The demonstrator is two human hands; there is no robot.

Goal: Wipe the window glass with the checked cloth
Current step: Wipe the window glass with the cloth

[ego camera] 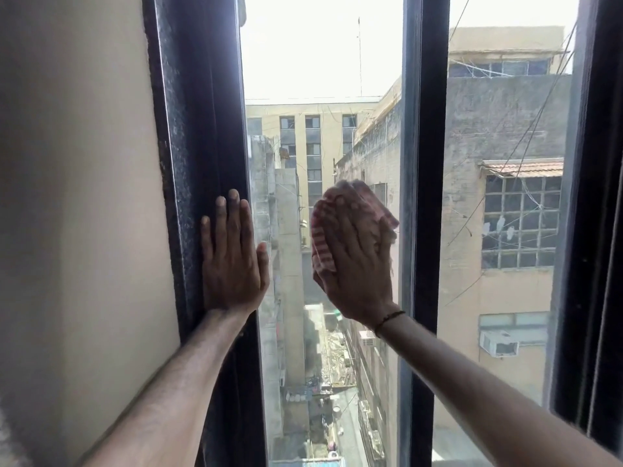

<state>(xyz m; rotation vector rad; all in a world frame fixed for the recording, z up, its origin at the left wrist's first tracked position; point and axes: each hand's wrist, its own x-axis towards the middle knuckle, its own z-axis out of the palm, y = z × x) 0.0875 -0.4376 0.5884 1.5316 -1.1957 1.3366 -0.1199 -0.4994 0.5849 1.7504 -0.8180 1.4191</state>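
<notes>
My right hand (pixel 354 264) sits just right of the middle of the frame, palm pressed flat against the window glass (pixel 323 79) with the checked cloth (pixel 323 227) bunched under it; the red-and-white fabric pokes out above my fingertips and along the left edge of my hand, and it looks blurred. A thin dark band (pixel 389 320) circles that wrist. My left hand (pixel 232 261) is left of centre, open with fingers straight and close together, lying flat on the dark window frame (pixel 202 129), its thumb edge reaching over onto the glass. A second dark upright (pixel 426 163) stands just right of the cloth. The cream wall (pixel 84 197) fills the left of the frame, and grey and yellow buildings (pixel 499 129) show through the pane.
</notes>
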